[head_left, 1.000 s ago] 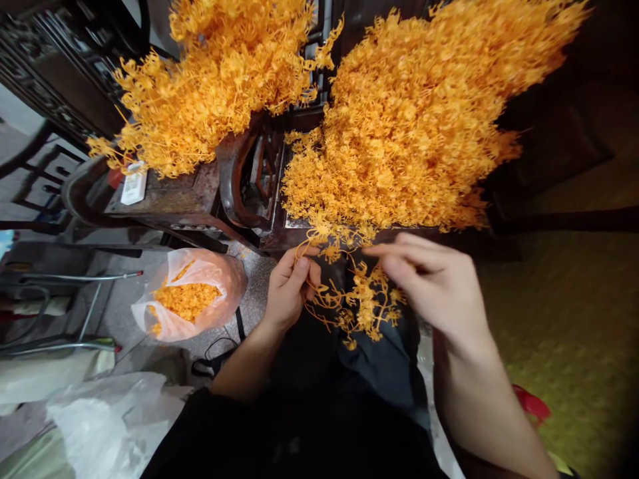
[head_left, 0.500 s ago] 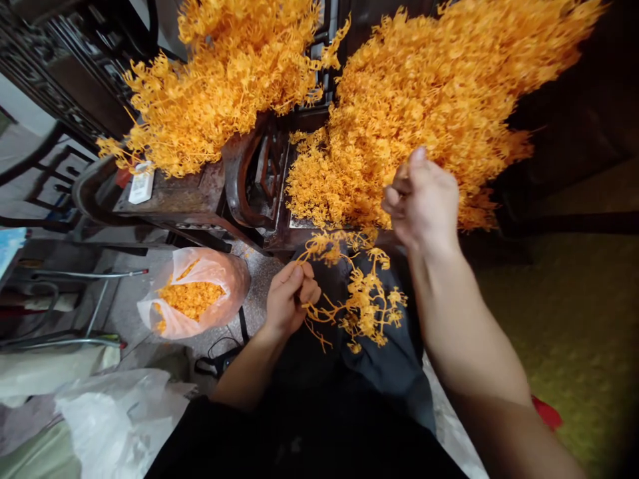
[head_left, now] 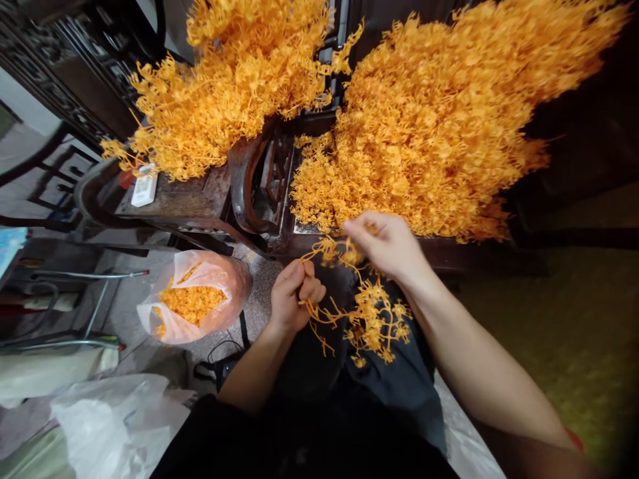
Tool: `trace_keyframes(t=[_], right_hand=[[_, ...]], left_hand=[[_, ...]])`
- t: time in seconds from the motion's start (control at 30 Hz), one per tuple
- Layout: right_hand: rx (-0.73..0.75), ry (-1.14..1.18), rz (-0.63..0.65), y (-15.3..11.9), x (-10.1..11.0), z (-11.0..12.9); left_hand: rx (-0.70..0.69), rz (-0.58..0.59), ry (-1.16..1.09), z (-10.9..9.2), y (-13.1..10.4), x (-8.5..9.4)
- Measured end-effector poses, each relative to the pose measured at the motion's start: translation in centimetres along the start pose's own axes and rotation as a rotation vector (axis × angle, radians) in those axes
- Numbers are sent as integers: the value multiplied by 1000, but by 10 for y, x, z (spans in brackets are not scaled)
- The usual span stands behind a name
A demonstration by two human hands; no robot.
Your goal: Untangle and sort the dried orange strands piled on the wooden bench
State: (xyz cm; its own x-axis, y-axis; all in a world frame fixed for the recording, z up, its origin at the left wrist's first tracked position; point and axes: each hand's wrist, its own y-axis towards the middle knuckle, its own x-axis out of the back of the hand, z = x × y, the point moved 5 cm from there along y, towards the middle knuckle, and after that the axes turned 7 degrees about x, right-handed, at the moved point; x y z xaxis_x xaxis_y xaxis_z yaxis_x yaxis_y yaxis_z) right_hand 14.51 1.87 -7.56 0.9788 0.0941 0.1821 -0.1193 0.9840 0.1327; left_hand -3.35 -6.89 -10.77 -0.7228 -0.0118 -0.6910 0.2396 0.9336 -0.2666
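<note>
My left hand is closed around the thin stems of an orange branched sprig, plastic by its look. Its curly clusters hang to the right, above my dark trousers. My right hand is at the upper end of this sprig, thumb and fingers pinched together, with orange bits showing between and below them. Part of that grip is hidden behind the hand. Just beyond lies a big heap of similar orange pieces on a dark wooden seat.
A second orange heap covers a wooden side table, near a white tag-like object. A pinkish plastic bag holding orange bits stands on the floor to the left. White plastic sheeting lies at lower left.
My right hand has come down and left from in front of the large heap to the sprig's upper end. My left hand keeps its hold, almost unmoved. The view has shifted slightly.
</note>
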Motion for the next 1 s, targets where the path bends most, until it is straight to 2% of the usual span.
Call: trace_keyframes(t=[0.07, 0.1, 0.13, 0.2, 0.37, 0.53, 0.57, 0.6, 0.73, 0.77, 0.8, 0.83, 0.93, 1.0], right_hand=[[8, 108, -277, 5, 21, -1], [21, 175, -380, 7, 29, -2], [40, 223, -428, 7, 33, -1], [73, 234, -363, 7, 30, 4], [65, 75, 44, -3, -3, 20], [224, -128, 344, -4, -25, 33], [244, -135, 357, -2, -26, 32], [254, -133, 300, 1, -22, 31], [172, 23, -326, 12, 24, 18], [140, 93, -411, 12, 32, 14], [111, 160, -423, 11, 36, 11], [88, 209, -372, 10, 34, 10], [38, 254, -111, 1, 13, 6], [9, 238, 3, -6, -1, 1]], left_hand=[[-1, -13, -9, 0, -3, 5], [-4, -26, -8, 0, -4, 7], [-5, -40, -6, 0, -6, 10], [3, -53, -1, 0, -7, 12], [38, 0, 0, 2, -3, 6], [51, 39, 4, 3, -1, -2], [64, 41, 8, 5, -1, -2], [78, 43, 11, 6, -1, -3], [99, 36, -17, 5, -5, 2], [92, 21, -31, 4, -7, 5], [88, 6, -42, 3, -8, 8], [88, -8, -51, 3, -8, 11], [87, -17, -76, 3, -8, 14], [69, 1, -99, 3, -6, 13]])
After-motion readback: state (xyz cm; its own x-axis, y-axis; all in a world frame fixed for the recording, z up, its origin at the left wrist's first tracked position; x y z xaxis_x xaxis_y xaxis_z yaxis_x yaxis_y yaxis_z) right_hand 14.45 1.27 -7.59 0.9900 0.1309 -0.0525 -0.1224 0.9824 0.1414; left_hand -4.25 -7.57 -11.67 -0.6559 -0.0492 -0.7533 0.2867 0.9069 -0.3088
